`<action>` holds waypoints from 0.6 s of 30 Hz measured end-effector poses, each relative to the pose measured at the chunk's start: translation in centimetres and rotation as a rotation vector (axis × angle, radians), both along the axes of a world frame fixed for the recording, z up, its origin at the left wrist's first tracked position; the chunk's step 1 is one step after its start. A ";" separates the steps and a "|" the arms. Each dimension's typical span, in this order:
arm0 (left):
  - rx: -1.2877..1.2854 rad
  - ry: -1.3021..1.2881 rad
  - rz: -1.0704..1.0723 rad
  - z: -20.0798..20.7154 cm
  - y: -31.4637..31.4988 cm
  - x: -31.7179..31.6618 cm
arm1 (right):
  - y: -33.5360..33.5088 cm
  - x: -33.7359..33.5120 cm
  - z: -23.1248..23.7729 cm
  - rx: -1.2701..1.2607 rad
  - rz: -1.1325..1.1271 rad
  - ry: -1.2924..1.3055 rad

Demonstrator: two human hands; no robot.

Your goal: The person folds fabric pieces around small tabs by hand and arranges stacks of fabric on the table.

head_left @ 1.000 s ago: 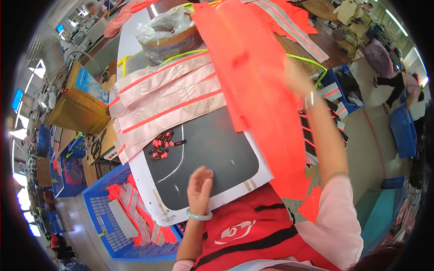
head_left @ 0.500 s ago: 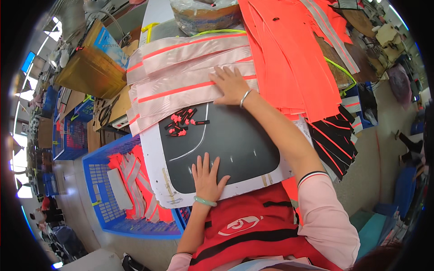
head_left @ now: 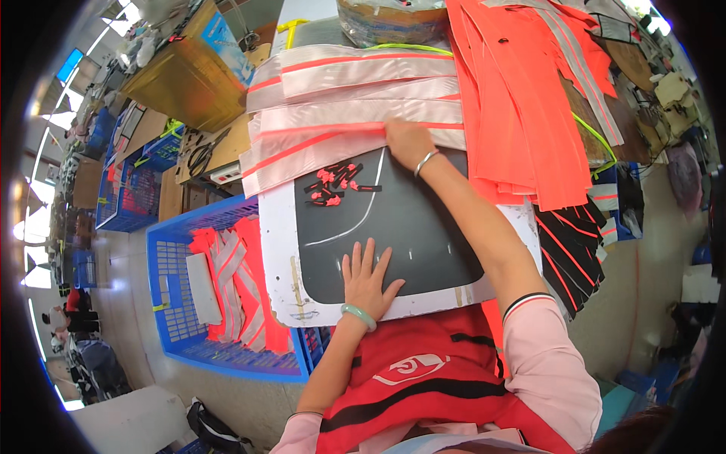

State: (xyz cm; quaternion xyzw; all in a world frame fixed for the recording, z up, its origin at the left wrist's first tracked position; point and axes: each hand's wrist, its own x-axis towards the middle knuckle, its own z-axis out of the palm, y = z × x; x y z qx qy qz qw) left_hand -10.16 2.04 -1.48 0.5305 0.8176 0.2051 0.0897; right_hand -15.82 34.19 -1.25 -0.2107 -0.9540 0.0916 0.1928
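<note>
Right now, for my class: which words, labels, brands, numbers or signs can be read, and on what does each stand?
Apron: a white, letter-like emblem; I won't copy it.
Box: a blue label; any print is too small and blurred to read.
Strips: no readable text.
Mat: no words I can make out.

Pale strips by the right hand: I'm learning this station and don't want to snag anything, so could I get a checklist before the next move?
1. Right hand at the pale strips: ok, fingers curled at one strip's edge.
2. Secure pinch: cannot tell, the fingertips are hidden.
3. Left hand free: ok, fingers spread on the dark panel, holding nothing.
4. Dark panel clear: not ok, small black-and-pink pieces lie on it.
5. Pale strips evenly stacked: not ok, they overlap unevenly.
</note>
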 end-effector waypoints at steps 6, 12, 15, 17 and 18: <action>0.136 -0.222 0.027 0.4 -1.0 -0.7 | -4.3 1.9 12.9 -0.301 0.123 0.722; 1.162 -1.454 -0.146 6.8 -3.5 -5.3 | -12.9 16.3 20.8 -0.422 0.158 0.405; 1.299 -1.780 -0.405 11.2 -2.8 -5.6 | -15.3 22.8 19.4 -0.454 0.088 0.051; 1.196 -1.776 -0.150 10.3 -1.8 -5.0 | -16.7 26.1 16.7 -0.470 0.027 -0.055; 1.078 -1.763 0.100 9.9 -1.1 -4.4 | -17.2 27.7 14.6 -0.477 -0.050 -0.067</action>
